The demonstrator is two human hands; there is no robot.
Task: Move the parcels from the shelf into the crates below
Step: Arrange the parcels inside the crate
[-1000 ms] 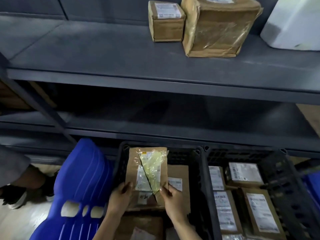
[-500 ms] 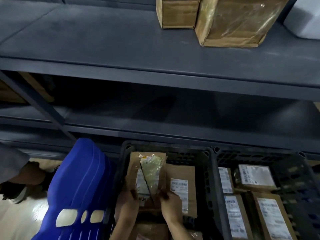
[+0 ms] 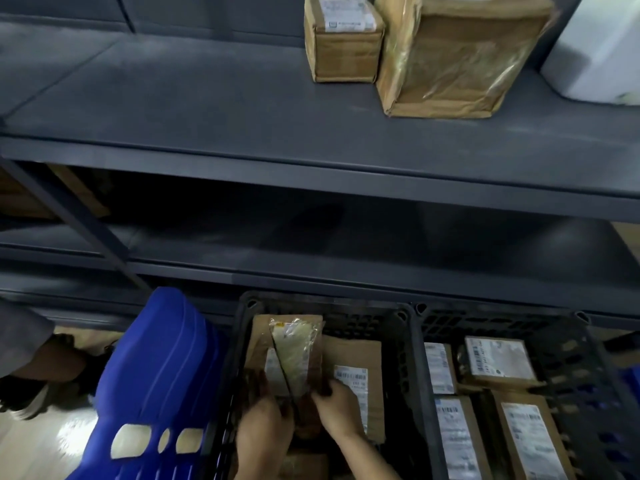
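Left hand (image 3: 265,427) and right hand (image 3: 337,412): each grips a near corner of the brown parcel (image 3: 289,355), which is set in the left half of the black crate (image 3: 363,323). On its right, touching: a flat parcel (image 3: 356,372), label up. The crate wall is close on the left, with blue crates (image 3: 162,358) just beside. Second black crate (image 3: 502,320) on the right, packed with labelled parcels. Open room above the rim, under the lower shelf (image 3: 346,265). The parcel's long axis runs away from the person, plastic-wrapped face up. On the upper shelf (image 3: 207,109): small box (image 3: 344,46), large box (image 3: 453,60) just beside, white parcel (image 3: 602,46).
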